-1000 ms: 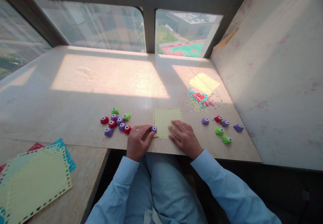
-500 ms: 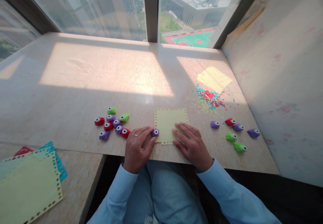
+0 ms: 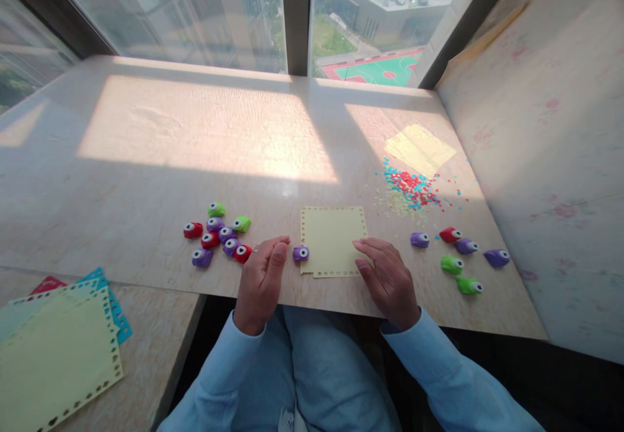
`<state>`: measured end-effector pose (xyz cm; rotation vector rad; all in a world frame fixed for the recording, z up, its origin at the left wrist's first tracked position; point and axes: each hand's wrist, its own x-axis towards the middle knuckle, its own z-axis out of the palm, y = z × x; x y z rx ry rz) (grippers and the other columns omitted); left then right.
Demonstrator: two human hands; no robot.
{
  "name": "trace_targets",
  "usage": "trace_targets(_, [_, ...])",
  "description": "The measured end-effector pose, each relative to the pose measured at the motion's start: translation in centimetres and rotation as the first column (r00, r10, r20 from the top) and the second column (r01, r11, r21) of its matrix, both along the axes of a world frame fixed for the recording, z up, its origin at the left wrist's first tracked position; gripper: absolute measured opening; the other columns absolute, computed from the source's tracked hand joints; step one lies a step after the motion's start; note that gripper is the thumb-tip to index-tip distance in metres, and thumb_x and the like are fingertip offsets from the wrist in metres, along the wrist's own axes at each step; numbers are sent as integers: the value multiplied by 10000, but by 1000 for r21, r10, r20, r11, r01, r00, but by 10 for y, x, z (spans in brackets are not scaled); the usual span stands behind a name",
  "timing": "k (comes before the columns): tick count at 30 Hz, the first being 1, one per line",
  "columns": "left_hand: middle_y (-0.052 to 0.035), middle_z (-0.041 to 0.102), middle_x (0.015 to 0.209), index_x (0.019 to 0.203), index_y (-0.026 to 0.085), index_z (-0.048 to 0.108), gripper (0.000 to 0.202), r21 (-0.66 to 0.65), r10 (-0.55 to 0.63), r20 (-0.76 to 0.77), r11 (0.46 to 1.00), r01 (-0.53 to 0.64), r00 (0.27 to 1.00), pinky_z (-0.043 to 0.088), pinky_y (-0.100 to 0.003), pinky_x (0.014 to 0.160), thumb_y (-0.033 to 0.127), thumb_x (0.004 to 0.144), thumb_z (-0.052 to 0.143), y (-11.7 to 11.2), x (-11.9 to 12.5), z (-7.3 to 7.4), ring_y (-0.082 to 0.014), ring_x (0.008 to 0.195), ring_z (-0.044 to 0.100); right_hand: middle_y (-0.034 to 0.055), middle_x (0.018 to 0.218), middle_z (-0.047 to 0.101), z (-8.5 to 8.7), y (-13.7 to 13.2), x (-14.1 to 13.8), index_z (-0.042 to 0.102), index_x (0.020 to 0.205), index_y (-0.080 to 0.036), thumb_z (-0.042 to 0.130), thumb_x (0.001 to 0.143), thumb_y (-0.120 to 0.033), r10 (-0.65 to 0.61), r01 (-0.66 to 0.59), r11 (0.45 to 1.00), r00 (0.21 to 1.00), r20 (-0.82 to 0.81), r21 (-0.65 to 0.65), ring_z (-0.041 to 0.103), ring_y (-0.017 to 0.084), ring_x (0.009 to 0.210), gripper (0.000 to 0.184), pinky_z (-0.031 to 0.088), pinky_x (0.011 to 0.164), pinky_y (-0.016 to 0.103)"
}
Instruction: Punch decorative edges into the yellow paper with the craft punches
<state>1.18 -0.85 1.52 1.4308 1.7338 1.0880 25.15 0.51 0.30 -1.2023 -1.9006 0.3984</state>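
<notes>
A pale yellow sheet of paper (image 3: 334, 240) with small holes punched along its edges lies in front of me. At its left edge sits a purple craft punch (image 3: 301, 254), overlapping the paper. My left hand (image 3: 262, 279) is just left of that punch, apart from it, with the palm turned inward and nothing in it. Over the paper's right edge, my right hand (image 3: 387, 279) has its fingers bent loosely and apart, fingertips at the sheet; it holds nothing. Whether those fingertips touch the paper I cannot tell.
Several red, purple and green punches (image 3: 210, 240) are grouped left of my left hand, more punches (image 3: 452, 264) to the right. Paper confetti (image 3: 412, 188) lies below yellow sheets (image 3: 420, 149). Punched sheets (image 3: 53, 360) rest at lower left. A wall (image 3: 550, 159) bounds the right side.
My left hand has let go of the purple punch and drawn back to the left. My right hand has shifted right, off the middle of the paper to its edge.
</notes>
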Motion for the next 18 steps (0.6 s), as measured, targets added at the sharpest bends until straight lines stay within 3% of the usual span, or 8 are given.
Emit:
trace_targets(2, [-80,727,1019,993,180,683,474,-75,9,21,997,-8,1000,518,-360,874,524,965,358,9,2,6,-230,972,663,86,1051,730,0,0,0,681,1094,-235,550,934,-214,1,-1,1000,1000,-29,4,659,239,1035,207,518,919,460])
trace_targets(7, [-42,694,795,810,188,624,448,-203,-88,-109,977,65,990,470,-331,707,580,901,426,30,6,16,-212,779,631,75,967,730,-1,2,3,694,994,-225,531,945,-274,-88,77,994,984,-155,-76,668,229,954,177,537,870,429])
trace_targets(11, [-28,650,708,741,197,572,459,-247,-80,-140,968,43,987,425,-310,626,645,818,511,35,7,13,-198,690,595,71,929,719,-4,5,5,689,946,-219,527,946,-327,-183,146,975,956,-230,-170,668,220,903,194,542,834,400])
trace_targets(18, [-12,611,666,725,198,560,485,-225,-13,-44,974,3,999,421,-291,603,674,686,642,34,8,4,-177,653,568,75,895,727,-9,7,4,698,885,-212,546,923,-375,-202,145,967,937,-285,-208,675,225,865,227,544,806,396])
